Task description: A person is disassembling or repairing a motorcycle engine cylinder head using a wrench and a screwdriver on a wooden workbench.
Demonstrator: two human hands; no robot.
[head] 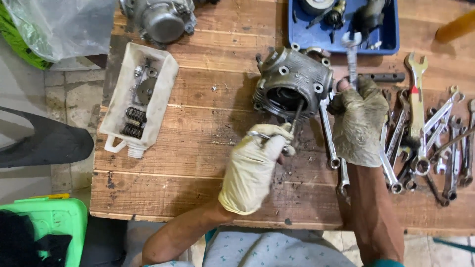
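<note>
Grey cast-metal engine cylinder head (293,81) sits mid-bench on the wooden plank table (198,148). My gloved left hand (255,165) pinches a thin metal tool (296,116) into its bore. My gloved right hand (360,121), beside it, grips a silver open-end spanner (352,54).

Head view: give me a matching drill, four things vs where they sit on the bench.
Things:
1. engine head
2. white tub
3. blue tray
4. loose spanners

Places:
A. far edge of the wooden table, holding small parts
B. right side of the table, spread in a heap
C. middle of the table, between the left hand and right hand
D. left edge of the table, with springs inside

Pairs: 1-C, 2-D, 3-A, 4-B
</note>
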